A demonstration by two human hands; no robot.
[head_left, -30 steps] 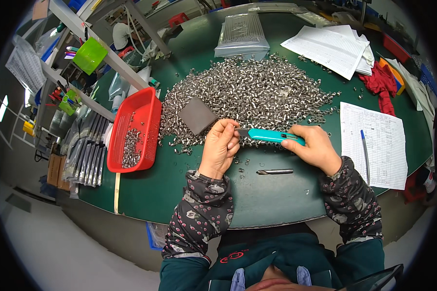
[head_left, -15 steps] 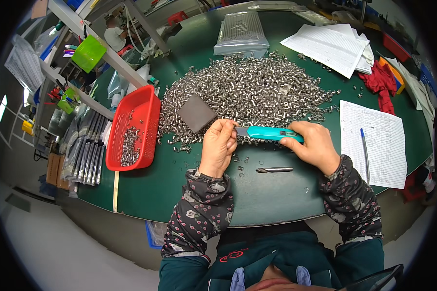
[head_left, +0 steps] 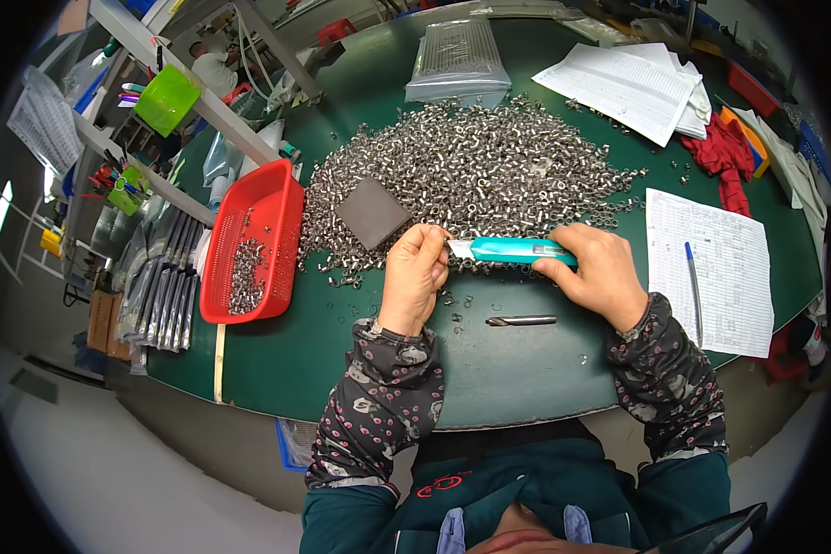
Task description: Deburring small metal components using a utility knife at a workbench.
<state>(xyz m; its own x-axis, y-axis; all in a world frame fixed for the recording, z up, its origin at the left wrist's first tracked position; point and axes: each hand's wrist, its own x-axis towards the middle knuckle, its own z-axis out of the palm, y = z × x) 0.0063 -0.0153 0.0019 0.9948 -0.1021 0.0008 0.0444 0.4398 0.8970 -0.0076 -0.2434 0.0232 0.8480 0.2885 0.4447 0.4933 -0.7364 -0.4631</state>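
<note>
In my right hand [head_left: 604, 277] is a teal utility knife [head_left: 517, 250], gripped by its rear end with the blade pointing left. My left hand [head_left: 411, 284] is pinched on a small metal ring, mostly covered by the fingertips. The blade tip meets that pinch. Behind both hands spreads a heap of small metal rings [head_left: 475, 171]. A dark square block [head_left: 373, 213] rests on the heap's left front. Nearer me, a drill bit [head_left: 522, 320] lies on the green table [head_left: 517, 379], with a few loose rings to its left.
A red plastic basket [head_left: 293, 235] holding some rings stands left of the heap. Right of my right arm lies a printed sheet [head_left: 724, 277] with a pen [head_left: 693, 294] on it. Farther back are a bagged stack [head_left: 459, 60], more papers [head_left: 618, 83] and a red cloth [head_left: 720, 162].
The knife blade has tilted and now looks bright instead of dark. Both hands keep nearly the same place and the same grips.
</note>
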